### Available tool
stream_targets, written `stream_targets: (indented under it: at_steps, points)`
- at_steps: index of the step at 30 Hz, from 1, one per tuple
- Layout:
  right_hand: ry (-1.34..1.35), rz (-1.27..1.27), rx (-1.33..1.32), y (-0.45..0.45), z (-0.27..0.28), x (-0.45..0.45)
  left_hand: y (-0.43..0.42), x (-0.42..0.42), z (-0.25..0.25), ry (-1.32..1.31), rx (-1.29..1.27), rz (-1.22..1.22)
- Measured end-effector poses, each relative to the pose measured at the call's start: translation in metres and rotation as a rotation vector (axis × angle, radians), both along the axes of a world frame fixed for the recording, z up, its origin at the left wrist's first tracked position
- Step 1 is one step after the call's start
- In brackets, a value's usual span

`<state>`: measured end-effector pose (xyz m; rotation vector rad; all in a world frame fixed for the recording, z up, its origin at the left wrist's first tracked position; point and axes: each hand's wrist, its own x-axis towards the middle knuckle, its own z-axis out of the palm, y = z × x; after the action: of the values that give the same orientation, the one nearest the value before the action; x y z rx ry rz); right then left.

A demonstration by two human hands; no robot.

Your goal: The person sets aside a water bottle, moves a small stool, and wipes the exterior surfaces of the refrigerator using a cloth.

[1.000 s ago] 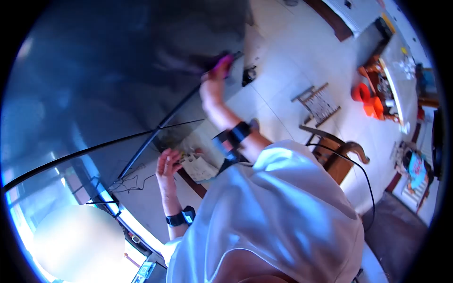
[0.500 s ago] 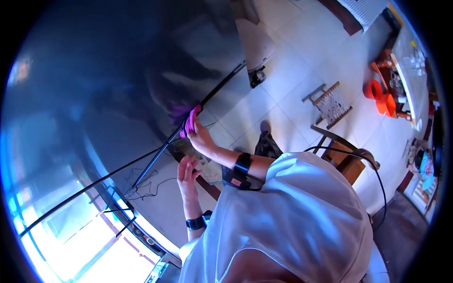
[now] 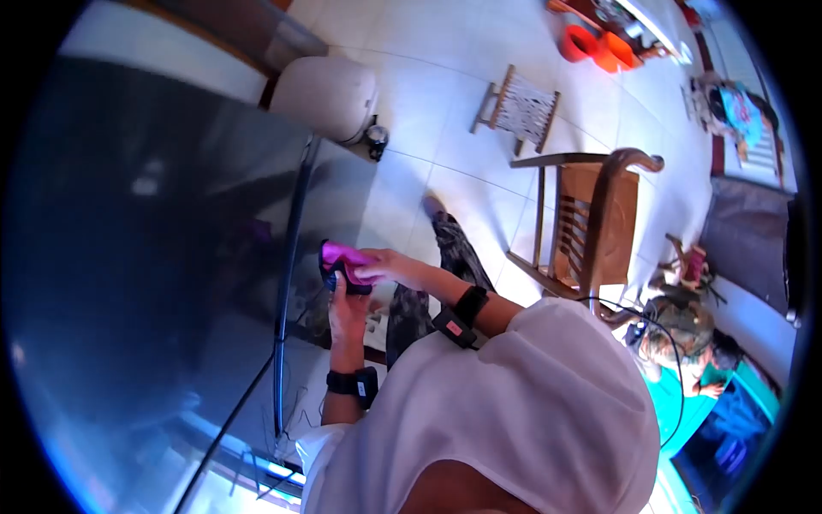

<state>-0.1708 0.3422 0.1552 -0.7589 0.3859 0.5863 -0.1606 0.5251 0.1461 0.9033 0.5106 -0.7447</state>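
Note:
A purple and black cloth (image 3: 336, 254) is bunched between my hands, just in front of a large dark glossy panel (image 3: 145, 248). My right hand (image 3: 390, 266) grips the cloth from the right, fingers folded onto it. From below, my left hand (image 3: 346, 310) pinches its lower dark part, with the thumb pointing up. The panel's black frame edge (image 3: 291, 227) runs beside the cloth, which appears apart from it. A faint purple reflection shows on the glossy surface.
A wooden armchair (image 3: 591, 223) stands to the right, near a low woven stool (image 3: 525, 111). Beyond the panel is a rounded pale container (image 3: 325, 98). Orange-red tubs (image 3: 615, 53) sit at the upper right. Another person (image 3: 681, 330) is bent over at lower right. Thin cables hang near the panel.
My right hand has brought the cloth away from the panel's frame edge. My left hand, earlier empty with fingers apart, now holds the cloth too. My view has swung toward the right.

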Motion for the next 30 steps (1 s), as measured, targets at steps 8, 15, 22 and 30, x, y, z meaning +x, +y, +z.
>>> stream_targets:
  at_steps: [8, 15, 22, 30]
  points:
    - [0.366, -0.536, -0.587, -0.164, -0.198, -0.04, -0.062, 0.042, -0.035, 0.089, 0.299, -0.005]
    - [0.614, -0.696, -0.692, -0.309, -0.321, -0.042, -0.087, 0.023, -0.088, 0.281, 0.4, -0.147]
    - [0.761, -0.089, -1.365, -0.414, -0.463, -0.054, -0.089, 0.007, -0.136, 0.402, 0.553, -0.305]
    - [0.711, -0.84, -1.266, -0.444, -0.543, 0.041, -0.073, -0.006, -0.158, 0.502, 0.581, -0.246]
